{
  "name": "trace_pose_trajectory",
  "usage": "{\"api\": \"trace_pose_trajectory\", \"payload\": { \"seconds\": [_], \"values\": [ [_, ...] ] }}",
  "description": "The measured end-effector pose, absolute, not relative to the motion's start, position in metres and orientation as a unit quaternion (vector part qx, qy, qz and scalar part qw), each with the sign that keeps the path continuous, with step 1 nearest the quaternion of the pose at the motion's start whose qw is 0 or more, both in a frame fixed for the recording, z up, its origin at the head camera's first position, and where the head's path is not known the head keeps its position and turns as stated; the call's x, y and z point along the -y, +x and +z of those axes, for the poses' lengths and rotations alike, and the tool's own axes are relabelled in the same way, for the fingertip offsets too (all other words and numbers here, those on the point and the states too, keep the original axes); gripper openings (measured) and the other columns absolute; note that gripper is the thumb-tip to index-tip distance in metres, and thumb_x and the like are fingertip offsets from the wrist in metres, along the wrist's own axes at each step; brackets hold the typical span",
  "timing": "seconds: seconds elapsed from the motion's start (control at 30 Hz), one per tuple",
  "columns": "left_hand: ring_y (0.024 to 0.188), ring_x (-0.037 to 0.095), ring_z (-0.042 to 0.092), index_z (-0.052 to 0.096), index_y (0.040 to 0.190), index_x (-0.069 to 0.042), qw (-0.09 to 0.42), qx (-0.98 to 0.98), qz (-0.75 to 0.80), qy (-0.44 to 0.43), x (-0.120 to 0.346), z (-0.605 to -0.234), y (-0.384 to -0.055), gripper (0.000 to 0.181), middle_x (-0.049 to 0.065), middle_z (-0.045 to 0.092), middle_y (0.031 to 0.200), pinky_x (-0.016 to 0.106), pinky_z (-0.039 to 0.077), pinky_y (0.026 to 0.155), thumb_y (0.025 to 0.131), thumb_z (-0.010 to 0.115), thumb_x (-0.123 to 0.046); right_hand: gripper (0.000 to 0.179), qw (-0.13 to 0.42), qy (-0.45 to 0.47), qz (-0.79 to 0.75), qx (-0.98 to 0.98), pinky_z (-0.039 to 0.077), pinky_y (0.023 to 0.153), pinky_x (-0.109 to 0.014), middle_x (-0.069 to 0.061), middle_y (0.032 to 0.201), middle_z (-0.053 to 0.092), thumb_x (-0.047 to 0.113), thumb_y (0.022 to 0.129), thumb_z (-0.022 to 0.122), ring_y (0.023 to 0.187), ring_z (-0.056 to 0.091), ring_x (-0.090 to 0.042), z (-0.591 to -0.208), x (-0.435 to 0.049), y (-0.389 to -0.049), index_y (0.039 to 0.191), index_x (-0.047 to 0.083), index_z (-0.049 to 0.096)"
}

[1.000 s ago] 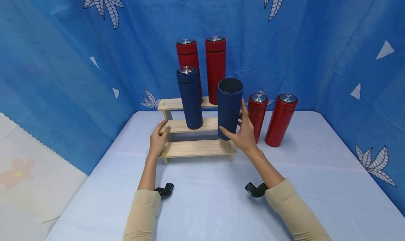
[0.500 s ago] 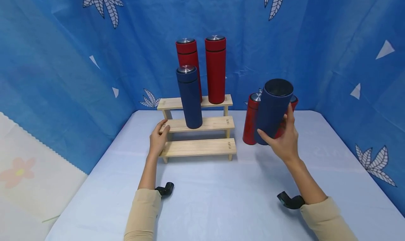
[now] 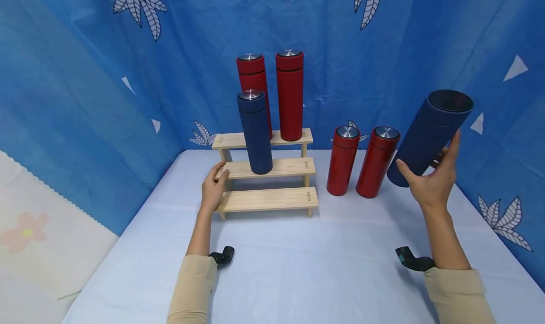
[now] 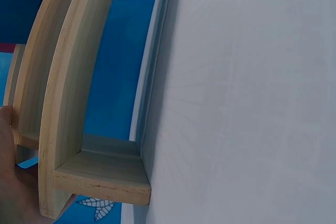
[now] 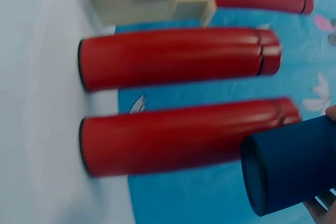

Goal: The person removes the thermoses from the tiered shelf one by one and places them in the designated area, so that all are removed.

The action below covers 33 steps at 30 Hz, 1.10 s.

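Note:
My right hand (image 3: 436,182) grips a blue thermos bottle (image 3: 427,135) in the air at the right, its top leaning right and away from the two red bottles. In the right wrist view the base of that blue thermos (image 5: 294,163) overlaps a red thermos (image 5: 173,140). My left hand (image 3: 213,187) pinches the left end of the middle tier of a three-step wooden stand (image 3: 268,199). Another blue thermos (image 3: 257,135) stands upright on the middle tier. Two red thermoses, one at the left (image 3: 251,71) and one at the right (image 3: 291,97), stand on the top tier.
Two more red thermoses, the nearer-to-stand one (image 3: 343,161) and its neighbour (image 3: 378,163), stand on the white-covered table (image 3: 315,262) right of the stand. A blue patterned cloth (image 3: 204,40) hangs behind and at both sides.
My right hand has carried the blue thermos from in front of the stand's right end, past the two red ones, to the far right, tilting it. My left hand stays on the stand.

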<state>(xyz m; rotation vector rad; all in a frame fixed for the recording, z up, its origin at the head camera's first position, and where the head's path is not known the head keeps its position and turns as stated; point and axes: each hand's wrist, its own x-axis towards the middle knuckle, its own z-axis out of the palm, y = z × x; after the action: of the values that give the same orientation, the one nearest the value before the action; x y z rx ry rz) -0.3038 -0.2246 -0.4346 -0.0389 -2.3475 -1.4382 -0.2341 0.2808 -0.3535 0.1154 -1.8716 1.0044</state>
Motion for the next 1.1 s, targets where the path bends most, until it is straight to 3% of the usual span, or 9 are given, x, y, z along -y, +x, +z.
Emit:
{"api": "trace_pose_trajectory", "payload": {
  "seconds": [0.23, 0.53, 0.77, 1.1],
  "values": [
    [0.091, 0.024, 0.054, 0.045, 0.137, -0.028, 0.190, 0.835, -0.516, -0.017, 0.223, -0.435, -0.302, 0.051, 0.000, 0.045, 0.138, 0.039, 0.045, 0.070, 0.092, 0.046, -0.052, 0.098, 0.469, 0.007, 0.412, 0.782, 0.038, 0.095, -0.024, 0.011, 0.142, 0.033, 0.017, 0.073, 0.077, 0.118, 0.044, -0.014, -0.379, -0.303, -0.250, 0.148, 0.021, 0.014],
    [0.094, 0.025, 0.053, 0.044, 0.138, -0.028, 0.192, 0.839, -0.509, -0.014, 0.224, -0.435, -0.305, 0.052, 0.002, 0.043, 0.139, 0.040, 0.045, 0.073, 0.092, 0.045, -0.053, 0.103, 0.422, -0.020, 0.421, 0.803, 0.032, 0.100, -0.051, 0.011, 0.149, 0.021, 0.011, 0.074, 0.076, 0.127, 0.036, -0.024, -0.421, -0.322, -0.271, 0.149, 0.028, 0.007],
    [0.092, 0.025, 0.054, 0.045, 0.136, -0.030, 0.193, 0.836, -0.514, -0.012, 0.225, -0.436, -0.305, 0.050, 0.003, 0.047, 0.136, 0.039, 0.045, 0.070, 0.092, 0.046, -0.052, 0.105, 0.402, -0.017, 0.438, 0.804, 0.031, 0.098, -0.055, 0.012, 0.151, 0.014, 0.006, 0.073, 0.076, 0.126, 0.034, -0.033, -0.440, -0.326, -0.276, 0.148, 0.026, 0.005],
    [0.096, 0.026, 0.053, 0.046, 0.136, -0.030, 0.194, 0.836, -0.514, -0.010, 0.224, -0.435, -0.305, 0.051, 0.001, 0.045, 0.138, 0.042, 0.045, 0.076, 0.091, 0.046, -0.053, 0.106, 0.377, -0.023, 0.433, 0.818, 0.032, 0.096, -0.059, 0.007, 0.151, 0.015, 0.008, 0.075, 0.076, 0.126, 0.033, -0.035, -0.447, -0.323, -0.276, 0.148, 0.027, 0.002]
  ]
}}
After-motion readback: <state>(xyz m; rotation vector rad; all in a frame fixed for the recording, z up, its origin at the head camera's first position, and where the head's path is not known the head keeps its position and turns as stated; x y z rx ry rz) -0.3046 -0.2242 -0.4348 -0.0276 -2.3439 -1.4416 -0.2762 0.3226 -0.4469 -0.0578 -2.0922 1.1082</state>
